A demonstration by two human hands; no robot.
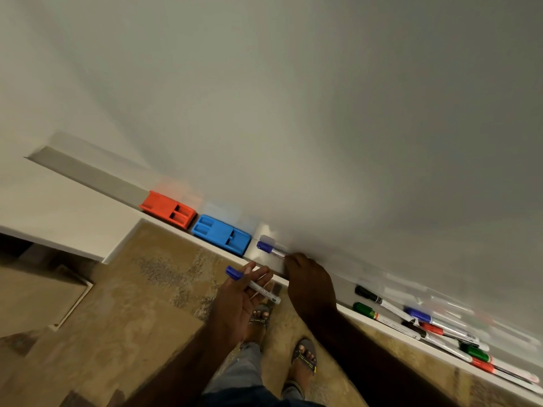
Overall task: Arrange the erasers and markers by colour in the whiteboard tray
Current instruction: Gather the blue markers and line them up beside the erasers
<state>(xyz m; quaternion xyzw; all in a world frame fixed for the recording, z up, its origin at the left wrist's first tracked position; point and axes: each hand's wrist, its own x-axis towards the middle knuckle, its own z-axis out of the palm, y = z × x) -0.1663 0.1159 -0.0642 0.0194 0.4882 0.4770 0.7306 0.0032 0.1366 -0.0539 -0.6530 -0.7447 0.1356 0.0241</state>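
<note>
In the tray, two erasers lie side by side left of one marker; a marker heap lies far right.

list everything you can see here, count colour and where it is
red plastic eraser: one, red, in the tray left of the blue one
blue plastic eraser: one, blue, in the tray beside the red one
blue-capped marker in tray: one, blue cap, white barrel, just right of the blue eraser
blue-capped marker in hand: one, blue cap, white barrel, off the tray
mixed marker pile: several, black, green, blue and red caps, right end of tray; exact count unclear
whiteboard tray: one, grey, under the board
white whiteboard: one, above the tray
left hand: holds one marker
right hand: grip on the tray marker
</note>
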